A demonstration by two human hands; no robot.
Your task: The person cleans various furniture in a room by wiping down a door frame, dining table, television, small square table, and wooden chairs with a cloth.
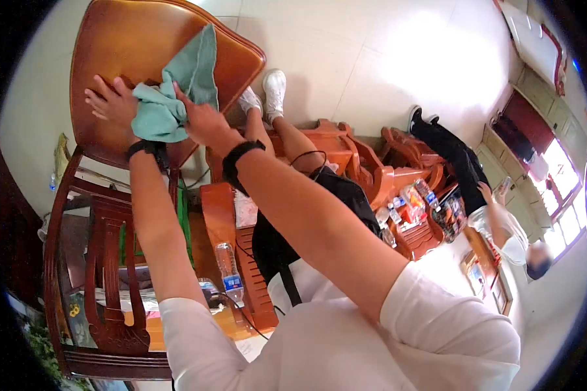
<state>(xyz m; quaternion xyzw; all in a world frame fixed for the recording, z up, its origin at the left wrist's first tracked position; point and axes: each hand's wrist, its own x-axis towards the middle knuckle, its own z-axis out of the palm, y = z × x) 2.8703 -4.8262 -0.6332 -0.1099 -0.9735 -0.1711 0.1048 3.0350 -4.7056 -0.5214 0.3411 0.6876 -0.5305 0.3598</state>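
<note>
A wooden chair with a smooth brown seat [120,42] fills the upper left of the head view. My left hand [115,107] rests on this seat with its fingers spread, beside a green cloth [160,117]. The cloth lies bunched at its lower end, and a loose corner spreads up across the seat. My right hand [205,120] is closed on the right side of the bunched cloth, its index finger extended over the fabric. Both wrists wear black bands.
Below the seat is the chair's slatted back [114,260]. A plastic bottle [230,274] lies on a wooden bench. Bottles and packets crowd a small table [421,238]. Another person in black trousers [453,156] is at the right. The pale tiled floor [332,52] stretches across the top.
</note>
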